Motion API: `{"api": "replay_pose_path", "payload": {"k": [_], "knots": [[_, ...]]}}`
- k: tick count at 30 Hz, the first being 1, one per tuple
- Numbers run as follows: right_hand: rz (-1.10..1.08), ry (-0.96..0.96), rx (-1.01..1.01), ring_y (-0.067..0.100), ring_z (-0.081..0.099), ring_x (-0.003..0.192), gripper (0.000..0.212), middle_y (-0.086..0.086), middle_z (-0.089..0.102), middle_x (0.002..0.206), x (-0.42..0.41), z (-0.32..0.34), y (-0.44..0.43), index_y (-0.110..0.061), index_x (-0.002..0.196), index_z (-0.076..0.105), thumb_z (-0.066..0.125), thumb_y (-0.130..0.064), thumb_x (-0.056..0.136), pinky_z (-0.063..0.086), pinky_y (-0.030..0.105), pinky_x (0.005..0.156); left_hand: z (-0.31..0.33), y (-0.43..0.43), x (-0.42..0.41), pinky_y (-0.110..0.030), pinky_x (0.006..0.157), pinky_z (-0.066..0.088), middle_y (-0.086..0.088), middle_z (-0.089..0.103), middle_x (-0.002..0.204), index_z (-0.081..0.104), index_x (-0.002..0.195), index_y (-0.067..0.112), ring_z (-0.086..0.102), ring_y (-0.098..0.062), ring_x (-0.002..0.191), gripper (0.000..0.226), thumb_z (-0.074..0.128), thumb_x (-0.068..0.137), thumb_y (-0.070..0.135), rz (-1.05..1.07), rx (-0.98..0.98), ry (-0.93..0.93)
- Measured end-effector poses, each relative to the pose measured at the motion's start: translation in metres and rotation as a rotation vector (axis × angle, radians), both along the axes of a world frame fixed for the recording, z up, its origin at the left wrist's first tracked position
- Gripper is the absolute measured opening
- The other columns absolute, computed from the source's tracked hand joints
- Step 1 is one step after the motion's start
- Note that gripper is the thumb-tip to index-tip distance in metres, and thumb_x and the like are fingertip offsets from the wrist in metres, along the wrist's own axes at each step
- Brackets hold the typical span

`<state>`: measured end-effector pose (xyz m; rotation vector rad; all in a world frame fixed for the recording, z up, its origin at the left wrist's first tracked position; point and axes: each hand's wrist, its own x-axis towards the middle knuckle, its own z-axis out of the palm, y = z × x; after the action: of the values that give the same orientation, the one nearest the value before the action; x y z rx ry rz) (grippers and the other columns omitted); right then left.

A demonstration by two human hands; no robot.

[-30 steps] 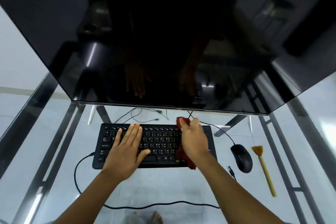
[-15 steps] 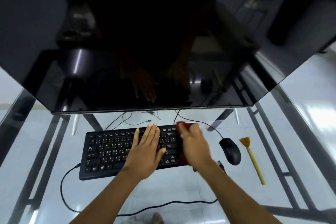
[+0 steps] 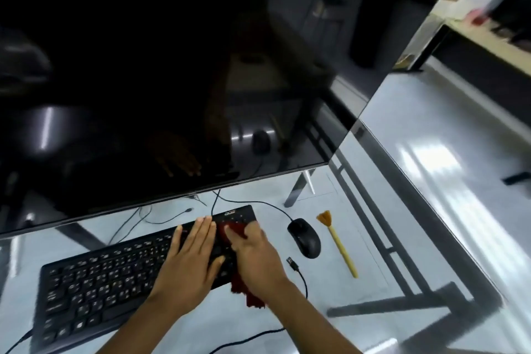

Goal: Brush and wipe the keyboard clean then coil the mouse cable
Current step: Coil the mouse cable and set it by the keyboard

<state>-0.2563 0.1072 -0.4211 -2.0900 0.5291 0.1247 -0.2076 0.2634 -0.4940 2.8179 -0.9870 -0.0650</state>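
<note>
on the glass desk [image 3: 388, 241], under the lower edge of a large dark monitor [image 3: 172, 80], a black keyboard [image 3: 109, 276] lies at a slant with both hands over its right end. the left hand [image 3: 189, 261] lies flat and open on the keys, fingers together, holding nothing, and seems to pin the board down. the right hand [image 3: 255, 253] is curled over a dark red cloth [image 3: 234, 231], pressing it onto the keys near the far right corner; a loose tail of the same cloth hangs off the near edge below the wrist. how tightly the fingers close on it cannot be told, since the palm covers most of it

to the right, apart from the keyboard, sits a black mouse [image 3: 304, 237], its cable [image 3: 258, 204] running back under the monitor. a loose usb plug [image 3: 292, 263] lies just beside the mouse with its own lead [image 3: 301, 282] looping toward the near edge. further right lies a small brush [image 3: 339, 244] with a yellow handle, untouched

this looks like the wiping step, with the coiling not yet begun. the likely trouble: the hanging tail of cloth could snag the plug or its lead and drag it, a hard wipe toward the right could shove the keyboard into the mouse if the left hand eases off, and pressure on the glass invites the board to slide
</note>
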Motion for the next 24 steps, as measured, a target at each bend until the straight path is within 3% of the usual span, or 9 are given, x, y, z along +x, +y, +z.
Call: {"api": "replay_pose_path", "payload": {"k": [3, 6, 8, 10, 12, 15, 19, 21, 24], "knots": [[-0.224, -0.007, 0.066, 0.017, 0.066, 0.074, 0.039, -0.001, 0.066, 0.081, 0.003, 0.016, -0.044, -0.029, 0.085, 0.049, 0.053, -0.067, 0.083, 0.055, 0.043, 0.072, 0.009, -0.033, 0.009, -0.046, 0.115, 0.008, -0.007, 0.025, 0.158, 0.029, 0.149, 0.006, 0.012, -0.017, 0.148, 0.066, 0.024, 0.100, 0.050, -0.059, -0.018, -0.006], [-0.402, -0.069, 0.130, 0.022, 0.065, 0.059, 0.038, -0.001, 0.062, 0.073, 0.007, 0.036, -0.096, -0.026, 0.089, 0.051, 0.054, -0.064, 0.085, 0.056, 0.041, 0.060, 0.018, -0.069, 0.017, -0.046, 0.120, 0.008, -0.006, 0.022, 0.158, 0.028, 0.150, 0.006, 0.012, -0.018, 0.148, 0.073, 0.011, 0.098, 0.054, -0.106, 0.012, 0.045], [-0.468, -0.067, 0.033, 0.026, 0.067, 0.064, 0.041, 0.000, 0.064, 0.076, 0.005, 0.049, -0.129, -0.027, 0.092, 0.054, 0.052, -0.067, 0.084, 0.058, 0.047, 0.066, 0.026, -0.092, 0.022, -0.044, 0.119, -0.001, -0.004, 0.008, 0.161, 0.016, 0.153, 0.008, -0.001, -0.016, 0.148, 0.086, -0.011, 0.091, 0.061, -0.148, -0.004, 0.064], [-0.496, -0.087, 0.020, 0.031, 0.069, 0.064, 0.022, 0.008, 0.067, 0.073, -0.003, 0.053, -0.157, -0.034, 0.096, 0.049, 0.054, -0.054, 0.088, 0.057, 0.046, 0.059, 0.037, -0.116, 0.025, -0.042, 0.117, -0.009, -0.002, -0.006, 0.161, 0.002, 0.154, 0.011, -0.014, -0.014, 0.146, 0.093, -0.022, 0.082, 0.065, -0.185, -0.015, 0.100], [-0.434, -0.063, -0.159, 0.030, 0.066, 0.064, 0.016, 0.012, 0.064, 0.083, -0.013, 0.051, -0.182, -0.039, 0.106, 0.048, 0.055, -0.041, 0.092, 0.054, 0.042, 0.054, 0.046, -0.138, 0.025, -0.042, 0.118, -0.011, -0.001, -0.011, 0.161, -0.004, 0.154, 0.013, -0.017, -0.014, 0.147, 0.089, -0.017, 0.080, 0.062, -0.213, -0.011, 0.121], [-0.520, 0.002, -0.157, 0.024, 0.063, 0.052, 0.031, 0.014, 0.065, 0.088, -0.027, 0.028, -0.210, -0.028, 0.107, 0.042, 0.056, -0.052, 0.092, 0.056, 0.035, 0.045, 0.054, -0.161, 0.023, -0.044, 0.119, -0.010, -0.001, -0.012, 0.161, -0.006, 0.154, 0.014, -0.018, -0.014, 0.147, 0.088, -0.016, 0.079, 0.059, -0.254, -0.008, 0.131], [-0.439, 0.143, -0.349, 0.023, 0.061, 0.046, 0.040, 0.013, 0.062, 0.084, -0.046, -0.006, -0.228, -0.019, 0.110, 0.044, 0.053, -0.053, 0.091, 0.053, 0.030, 0.042, 0.056, -0.181, 0.018, -0.044, 0.119, -0.010, -0.001, -0.017, 0.161, -0.010, 0.153, 0.013, -0.020, -0.015, 0.146, 0.079, -0.009, 0.088, 0.059, -0.302, 0.038, 0.128], [-0.381, 0.197, -0.463, 0.022, 0.064, 0.059, 0.034, 0.010, 0.062, 0.090, -0.052, -0.018, -0.228, -0.019, 0.113, 0.047, 0.053, -0.048, 0.094, 0.054, 0.031, 0.050, 0.055, -0.186, 0.016, -0.043, 0.119, -0.010, -0.001, -0.018, 0.160, -0.010, 0.153, 0.013, -0.021, -0.015, 0.146, 0.070, 0.006, 0.099, 0.054, -0.309, 0.057, 0.151], [-0.217, 0.207, -0.839, 0.027, 0.059, 0.100, 0.039, 0.011, 0.057, 0.114, -0.057, -0.034, -0.227, -0.019, 0.133, 0.057, 0.063, -0.027, 0.094, 0.053, 0.030, 0.082, 0.050, -0.186, 0.013, -0.045, 0.120, -0.008, -0.001, -0.016, 0.161, -0.007, 0.154, 0.014, -0.019, -0.015, 0.147, 0.066, 0.016, 0.102, 0.049, -0.307, 0.071, 0.169]]}}
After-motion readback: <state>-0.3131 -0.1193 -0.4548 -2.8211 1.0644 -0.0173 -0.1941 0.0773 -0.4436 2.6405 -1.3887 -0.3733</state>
